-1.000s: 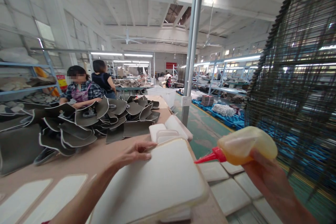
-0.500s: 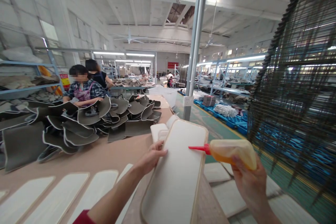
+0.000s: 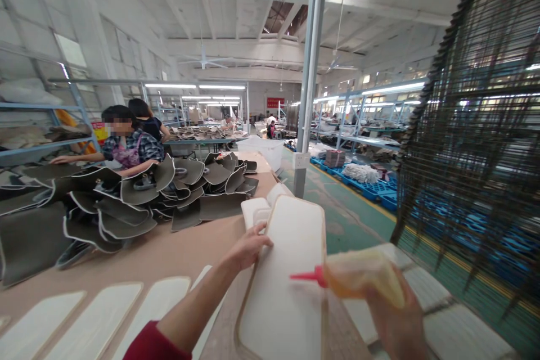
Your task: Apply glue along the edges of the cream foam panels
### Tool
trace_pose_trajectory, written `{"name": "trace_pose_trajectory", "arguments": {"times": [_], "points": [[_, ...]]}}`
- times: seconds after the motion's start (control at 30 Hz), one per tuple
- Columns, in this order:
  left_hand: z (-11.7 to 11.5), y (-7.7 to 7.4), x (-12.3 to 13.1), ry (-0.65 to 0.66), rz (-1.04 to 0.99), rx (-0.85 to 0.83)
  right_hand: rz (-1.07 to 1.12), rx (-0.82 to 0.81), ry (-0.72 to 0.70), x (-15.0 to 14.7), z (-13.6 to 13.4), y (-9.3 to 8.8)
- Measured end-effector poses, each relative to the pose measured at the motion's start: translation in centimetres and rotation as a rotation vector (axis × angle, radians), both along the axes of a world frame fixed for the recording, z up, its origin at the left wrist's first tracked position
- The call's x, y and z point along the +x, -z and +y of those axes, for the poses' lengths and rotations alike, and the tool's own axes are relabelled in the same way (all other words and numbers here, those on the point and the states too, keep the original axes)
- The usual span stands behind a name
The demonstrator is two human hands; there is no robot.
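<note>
A long white panel point(image 3: 291, 270) with rounded corners and a tan edge lies in front of me, its far end pointing away. My left hand point(image 3: 252, 246) grips its left edge, thumb on top; the fingers underneath are partly hidden. In my right hand point(image 3: 394, 315), blurred by motion, is a squeeze bottle point(image 3: 358, 275) of amber liquid. It is tipped sideways, its red nozzle pointing left over the panel's middle. Whether the tip touches the surface I cannot tell. Beyond the panel's far end sit smaller white pieces point(image 3: 255, 211).
Several similar white panels point(image 3: 101, 315) lie in a row on the brown tabletop point(image 3: 198, 244) at left. Dark grey curved pieces with white edges point(image 3: 126, 216) are heaped behind them. A co-worker point(image 3: 126, 143) stands beyond the heap. More pale panels point(image 3: 459, 326) lie low at right, near a wire rack point(image 3: 455, 124) and a post point(image 3: 310, 79).
My right hand has brought the bottle down and to the left across the panel. The panel's far end has shifted slightly left. A co-worker's arm now stretches out to the left.
</note>
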State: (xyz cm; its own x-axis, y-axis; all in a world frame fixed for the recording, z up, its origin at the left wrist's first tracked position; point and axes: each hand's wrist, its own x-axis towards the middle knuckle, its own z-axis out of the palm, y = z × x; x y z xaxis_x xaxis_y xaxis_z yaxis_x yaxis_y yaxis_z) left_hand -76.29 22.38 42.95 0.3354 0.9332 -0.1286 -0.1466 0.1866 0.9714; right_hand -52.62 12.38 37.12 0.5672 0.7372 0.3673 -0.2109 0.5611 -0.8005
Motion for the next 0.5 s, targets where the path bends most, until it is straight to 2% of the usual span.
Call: {"name": "trace_pose_trajectory", "arguments": {"times": [0.07,0.13,0.2,0.27,0.37,0.43,0.5], "points": [[-0.1,-0.5,0.7,0.086,-0.017,0.006,0.029,0.082,0.064,2.2,3.0,-2.8],[0.0,-1.0,1.4,0.148,-0.041,0.022,0.03,0.135,0.119,3.8,4.8,-4.2],[0.5,-1.4,1.9,0.163,-0.054,0.035,-0.003,0.121,0.144,3.8,4.6,-3.7],[1.4,-1.6,2.1,0.152,-0.047,0.043,-0.057,0.051,0.124,2.4,2.6,-1.6],[2.8,-1.9,2.3,0.156,-0.015,0.069,-0.151,-0.071,0.008,-0.2,-0.9,1.1],[3.3,-2.0,2.5,0.197,-0.007,0.077,-0.14,-0.086,0.038,-0.1,-1.5,0.6],[3.5,-2.2,3.0,0.252,0.0,0.063,-0.103,-0.002,0.281,1.9,-0.6,-1.4]]}}
